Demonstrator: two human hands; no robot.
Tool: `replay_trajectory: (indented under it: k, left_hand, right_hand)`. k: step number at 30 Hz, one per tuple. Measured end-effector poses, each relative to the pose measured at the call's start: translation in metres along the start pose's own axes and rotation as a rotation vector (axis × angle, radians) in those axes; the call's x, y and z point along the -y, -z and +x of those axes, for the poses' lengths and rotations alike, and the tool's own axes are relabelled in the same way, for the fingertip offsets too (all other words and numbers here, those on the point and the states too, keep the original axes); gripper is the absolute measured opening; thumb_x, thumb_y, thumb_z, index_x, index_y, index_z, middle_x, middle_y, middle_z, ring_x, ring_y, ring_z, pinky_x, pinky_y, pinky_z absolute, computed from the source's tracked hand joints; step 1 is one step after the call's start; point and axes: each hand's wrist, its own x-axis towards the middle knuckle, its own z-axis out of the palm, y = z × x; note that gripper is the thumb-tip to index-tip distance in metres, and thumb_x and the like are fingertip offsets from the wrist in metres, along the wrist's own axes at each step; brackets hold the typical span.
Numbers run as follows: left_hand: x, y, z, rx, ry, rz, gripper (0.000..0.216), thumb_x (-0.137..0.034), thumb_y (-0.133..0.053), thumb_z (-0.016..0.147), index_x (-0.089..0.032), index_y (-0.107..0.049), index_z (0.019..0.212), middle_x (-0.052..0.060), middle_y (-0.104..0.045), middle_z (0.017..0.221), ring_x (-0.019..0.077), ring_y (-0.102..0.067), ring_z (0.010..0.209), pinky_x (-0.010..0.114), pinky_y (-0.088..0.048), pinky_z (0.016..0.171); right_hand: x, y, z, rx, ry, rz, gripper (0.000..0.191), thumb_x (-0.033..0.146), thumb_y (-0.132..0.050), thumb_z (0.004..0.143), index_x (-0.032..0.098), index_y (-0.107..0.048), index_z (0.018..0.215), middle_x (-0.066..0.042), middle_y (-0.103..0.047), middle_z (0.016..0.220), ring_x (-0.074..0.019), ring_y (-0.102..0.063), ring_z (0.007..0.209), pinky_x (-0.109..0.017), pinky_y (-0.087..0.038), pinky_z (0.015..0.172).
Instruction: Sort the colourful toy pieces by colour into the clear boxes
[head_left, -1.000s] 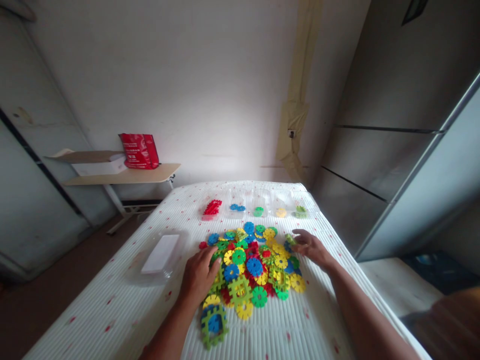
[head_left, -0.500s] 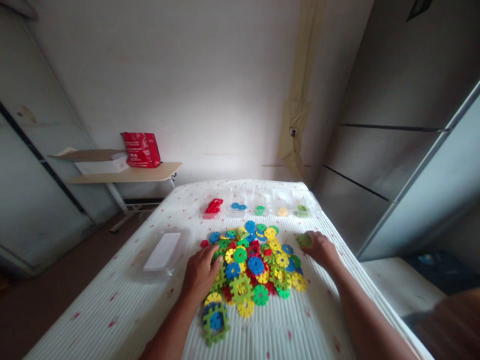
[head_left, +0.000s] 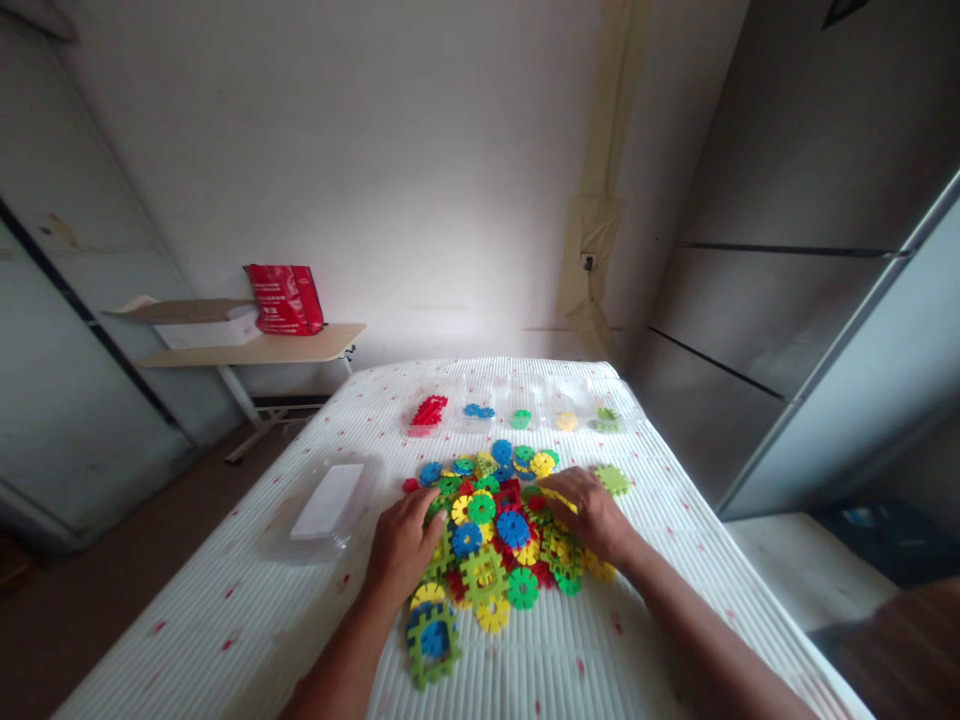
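Observation:
A heap of plastic interlocking pieces (head_left: 481, 510) in red, blue, green and yellow lies before me, many of them notched discs. My left hand (head_left: 405, 535) rests at the heap's left side, thumb and fingers apart and its fingertips among green pieces; it has not visibly lifted any. Over the right side of the heap reaches my right hand (head_left: 589, 508), fingers extended onto yellow and red pieces, the tips partly hidden. Just beyond that hand, a light green notched piece (head_left: 613, 480) lies alone on the cloth. Nearest me is a green square frame piece (head_left: 433, 648) overlapping blue and yellow ones.
Clear plastic containers stand in a row at the back, holding red pieces (head_left: 429, 411), blue pieces (head_left: 478, 411), a green piece (head_left: 520, 420), a yellow piece (head_left: 565, 422) and light green pieces (head_left: 607, 420). A clear box (head_left: 349, 530) with a white rectangle lies left on the striped cloth (head_left: 247, 610).
My right hand has let go of the light green piece, leaving it on the cloth, and moved left onto the heap. My left hand has stayed in place.

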Motion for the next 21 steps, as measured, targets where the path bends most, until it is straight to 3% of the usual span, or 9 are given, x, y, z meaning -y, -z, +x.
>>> replay_trajectory:
  k: [5, 11, 15, 18, 21]
  left_hand:
    - [0.001, 0.0, 0.0, -0.004, 0.001, -0.003, 0.032, -0.033, -0.043, 0.085, -0.018, -0.06, 0.107, 0.008, -0.067, 0.105, 0.021, -0.062, 0.098, 0.037, -0.049, 0.088]
    - [0.001, -0.002, 0.0, -0.013, 0.004, -0.014, 0.031, -0.032, -0.044, 0.084, -0.019, -0.061, 0.107, 0.007, -0.067, 0.105, 0.0209, -0.062, 0.097, 0.037, -0.049, 0.087]
    - [0.0, -0.001, 0.0, -0.026, 0.005, -0.011, 0.03, -0.032, -0.044, 0.084, -0.02, -0.061, 0.106, 0.007, -0.067, 0.105, 0.0207, -0.063, 0.096, 0.037, -0.049, 0.087]
    - [0.0, -0.001, 0.0, -0.019, -0.01, -0.014, 0.03, -0.033, -0.044, 0.085, -0.019, -0.061, 0.106, 0.007, -0.067, 0.104, 0.0212, -0.062, 0.097, 0.037, -0.05, 0.087]
    - [0.0, -0.001, 0.0, -0.009, -0.005, -0.012, 0.031, -0.033, -0.043, 0.085, -0.017, -0.06, 0.106, 0.009, -0.067, 0.104, 0.0218, -0.062, 0.097, 0.038, -0.049, 0.087]
  right_hand:
    - [0.013, -0.014, 0.004, 0.03, -0.004, 0.004, 0.021, 0.024, -0.044, 0.09, 0.021, -0.065, 0.093, -0.005, -0.067, 0.079, -0.017, -0.058, 0.076, -0.029, -0.043, 0.07]
    - [-0.004, -0.021, 0.003, -0.161, -0.218, 0.055, 0.022, 0.025, -0.043, 0.089, 0.018, -0.064, 0.086, -0.006, -0.065, 0.077, -0.0163, -0.06, 0.07, -0.027, -0.046, 0.067]
    - [-0.01, -0.022, 0.003, -0.202, -0.278, 0.143, 0.022, 0.026, -0.044, 0.087, 0.016, -0.063, 0.091, -0.011, -0.064, 0.098, -0.0155, -0.062, 0.071, -0.028, -0.049, 0.068]
    - [-0.003, -0.014, 0.003, -0.114, -0.228, 0.158, 0.026, 0.032, -0.047, 0.085, 0.017, -0.063, 0.099, -0.012, -0.062, 0.109, -0.0175, -0.062, 0.079, -0.031, -0.049, 0.074]
    - [0.008, -0.001, 0.005, 0.066, -0.227, 0.048, 0.034, 0.041, -0.051, 0.082, 0.02, -0.064, 0.104, -0.009, -0.067, 0.095, -0.0234, -0.058, 0.089, -0.037, -0.045, 0.079]
